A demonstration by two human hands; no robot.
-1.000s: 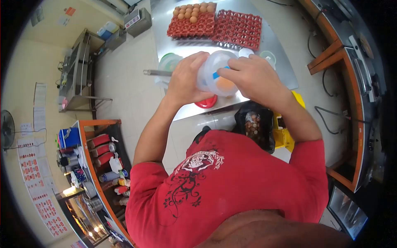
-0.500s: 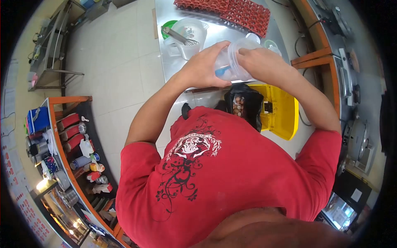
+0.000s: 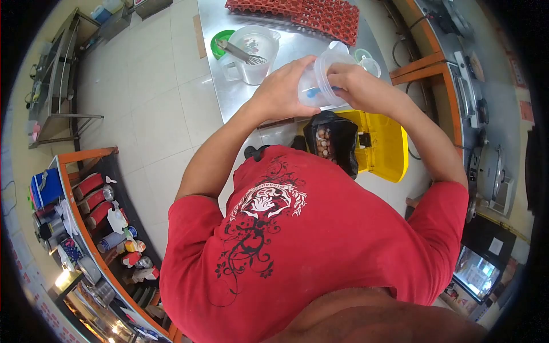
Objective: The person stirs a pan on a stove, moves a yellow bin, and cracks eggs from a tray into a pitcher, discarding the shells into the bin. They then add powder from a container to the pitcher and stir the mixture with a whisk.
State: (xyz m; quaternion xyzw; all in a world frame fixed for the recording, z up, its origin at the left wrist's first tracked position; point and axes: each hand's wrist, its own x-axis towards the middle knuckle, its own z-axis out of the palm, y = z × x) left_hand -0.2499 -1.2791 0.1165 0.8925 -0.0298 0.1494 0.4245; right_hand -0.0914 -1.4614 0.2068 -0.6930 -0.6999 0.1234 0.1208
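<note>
My left hand point(image 3: 284, 87) is wrapped around the side of a clear plastic container point(image 3: 307, 80), which lies tilted above the front edge of the metal table, its wide mouth facing right. The fingers of my right hand point(image 3: 361, 86) are bent inside that mouth, closed on a small blue utensil point(image 3: 313, 92), seen blurred through the wall. Its exact shape is hard to make out. Left of the container stands a translucent measuring jug point(image 3: 251, 71) with a whisk point(image 3: 243, 53) resting across it. A larger clear tub point(image 3: 267, 37) and a green bowl point(image 3: 219, 50) are close behind.
Red egg trays point(image 3: 329, 20) lie at the back of the metal table point(image 3: 211, 17). Clear lids point(image 3: 370, 67) sit right of my hands. Below the table edge is a yellow bin point(image 3: 392, 154) with a black bag point(image 3: 346, 143) holding eggshells. An orange-framed shelf point(image 3: 91, 154) stands left.
My right fingers have shifted in the container's mouth, and the blue utensil shows nearer to them. My left hand keeps its hold. The whole view has moved slightly.
</note>
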